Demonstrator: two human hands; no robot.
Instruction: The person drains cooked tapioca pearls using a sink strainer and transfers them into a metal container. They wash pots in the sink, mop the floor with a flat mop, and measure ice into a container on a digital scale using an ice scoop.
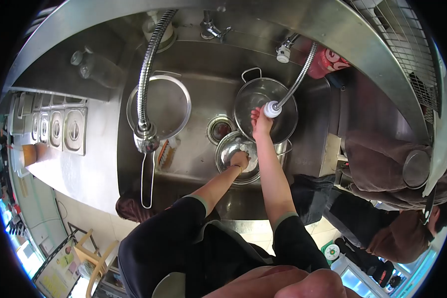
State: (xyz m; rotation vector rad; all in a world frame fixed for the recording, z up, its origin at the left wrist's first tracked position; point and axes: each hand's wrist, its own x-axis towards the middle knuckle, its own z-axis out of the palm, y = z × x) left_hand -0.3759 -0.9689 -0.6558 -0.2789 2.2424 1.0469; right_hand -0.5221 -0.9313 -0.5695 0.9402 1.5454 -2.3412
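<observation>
My left hand (240,160) is closed, down inside or on top of a shiny round metal bowl or lid (223,149) in the sink. What its fingers grip is hidden. My right hand (261,123) reaches farther out, over the near left rim of a large metal pot (268,85) with loop handles. Its fingers are curled by the white nozzle (271,109) of a flexible faucet hose, and the hand appears to hold it from the left. The bowl or lid lies against the pot's near left side, covering part of the drain's (221,129) surroundings.
A round metal strainer or lid (185,99) lies at the sink's left. Above it hangs another flexible faucet (146,139); a brush (166,155) lies nearby. A red container (327,62) stands at the back right. Lidded steel pans (74,130) sit left. Another person (387,213) is at right.
</observation>
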